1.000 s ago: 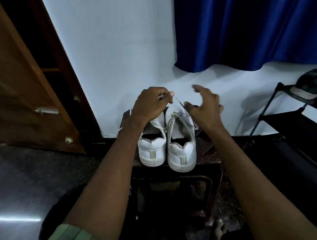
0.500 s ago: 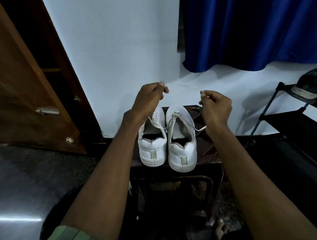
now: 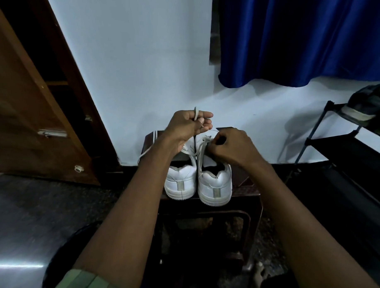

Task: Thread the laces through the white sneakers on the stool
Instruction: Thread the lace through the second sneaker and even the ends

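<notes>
Lacing the right sneaker (image 3: 214,183) of a white pair, heels toward the camera, on a dark stool (image 3: 243,182) against the wall.

Left sneaker (image 3: 180,182) stands touching its partner, with a loose lace strand (image 3: 144,154) trailing off its left side over the stool edge; how far it is threaded cannot be told. Left hand (image 3: 187,127) is raised above the shoes, fingers (image 3: 203,122) curled round a lace end (image 3: 195,114) that sticks up past the knuckles, judged to be holding that end taut and clear of the work. Right hand (image 3: 232,148) sits low on the right sneaker's eyelet rows, fingers bent tight at the lace there, apparently pinching it to feed an eyelet; the tip itself is hidden. Stool carries both shoes at easy reach. Lacing looks only partly done.
</notes>
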The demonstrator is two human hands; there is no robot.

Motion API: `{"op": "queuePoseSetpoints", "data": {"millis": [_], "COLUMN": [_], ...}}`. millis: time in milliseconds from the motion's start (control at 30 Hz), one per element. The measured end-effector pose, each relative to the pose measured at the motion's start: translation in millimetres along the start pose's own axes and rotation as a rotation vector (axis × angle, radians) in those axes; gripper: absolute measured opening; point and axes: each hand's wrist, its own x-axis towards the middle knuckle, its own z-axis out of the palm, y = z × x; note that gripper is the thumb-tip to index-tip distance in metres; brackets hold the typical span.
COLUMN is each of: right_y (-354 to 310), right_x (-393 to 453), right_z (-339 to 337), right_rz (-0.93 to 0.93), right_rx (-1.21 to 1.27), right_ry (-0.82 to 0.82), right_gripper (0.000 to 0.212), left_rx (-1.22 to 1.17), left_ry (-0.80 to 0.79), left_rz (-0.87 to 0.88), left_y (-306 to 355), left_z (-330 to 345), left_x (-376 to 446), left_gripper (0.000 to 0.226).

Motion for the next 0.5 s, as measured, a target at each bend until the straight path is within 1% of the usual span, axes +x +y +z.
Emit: {"op": "queuePoseSetpoints", "data": {"millis": [100,200,233,267,333,367,433,500], "right_y": [1.4,-2.0,-2.9,-1.3,3.2,6.4,13.1,20.4], "right_x": [1.3,-1.6,-2.8,-2.8,-1.7,-0.3,3.0,6.8], "right_z": [6.1,9.8,10.0,10.3,10.3,10.3,10.3,8.7], "right_rz": [-0.041,-0.148,-0.148,-0.112,0.016,0.110,0.364,0.593], "right_rx": [-0.023,-0.028,-0.051,-0.061,-0.008,0.109,0.505,0.838], "right_ry": [0.021,-0.030,-0.033,-0.022,0.049,0.072,0.042,-0.043], "right_gripper": [0.029,0.034,0.035,0.031,0.022,0.021,0.017,0.014], "left_rx": [0.020,0.051,0.065,0.088,0.146,0.168,0.196,0.245], "left_ry": [0.011,0.022,0.022,0.022,0.030,0.042,0.069,0.072], "left_rz": [0.017,0.031,0.035,0.044,0.079,0.099,0.112,0.099], "left_y": [-3.8,-8.0,-8.9,-9.0,-10.0,-10.9,-12.8,-14.1], "left_z": [-0.8,0.0,0.8,1.7,2.7,3.0,3.6,5.5], "left_x": [-1.6,-2.5,-3.2,-4.4,-5.8,-5.8,-4.8,-3.7], "left_gripper": [0.024,0.019,0.016,0.015,0.012,0.011,0.009,0.011]}}
